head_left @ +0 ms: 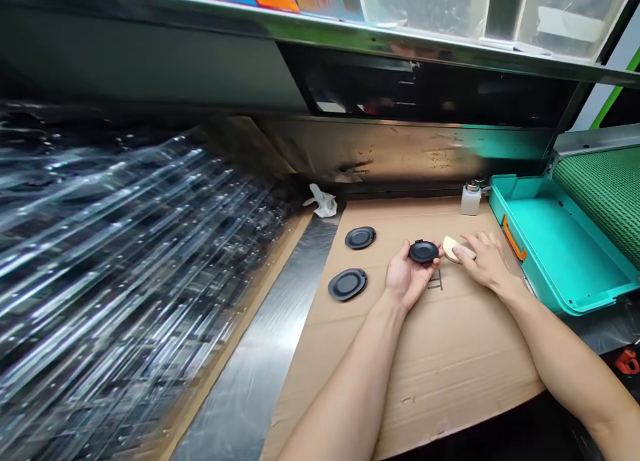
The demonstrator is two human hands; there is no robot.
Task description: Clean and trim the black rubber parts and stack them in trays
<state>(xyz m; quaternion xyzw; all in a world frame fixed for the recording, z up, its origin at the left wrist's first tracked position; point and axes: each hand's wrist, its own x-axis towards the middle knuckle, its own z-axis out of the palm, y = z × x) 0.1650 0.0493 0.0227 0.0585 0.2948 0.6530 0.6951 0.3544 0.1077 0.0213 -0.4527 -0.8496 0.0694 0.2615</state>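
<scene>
My left hand (405, 276) is palm up on the cardboard sheet (450, 354) and holds a round black plastic disc (423, 251) at its fingertips. My right hand (485, 261) lies over a beige oval sponge pad (453, 249), pressing it against the disc's edge. Both hands nearly meet there. Two more black discs with raised rims lie on the cardboard to the left of my left hand, the upper one (360, 238) and the lower one (347, 284).
A small clear dispenser bottle (471, 200) stands at the cardboard's back edge, beside a crumpled white cloth (323, 201). A teal tray (560, 248) with an orange handle is at right, near a green mat (600, 194). Stacked clear plastic sheets (125, 261) fill the left.
</scene>
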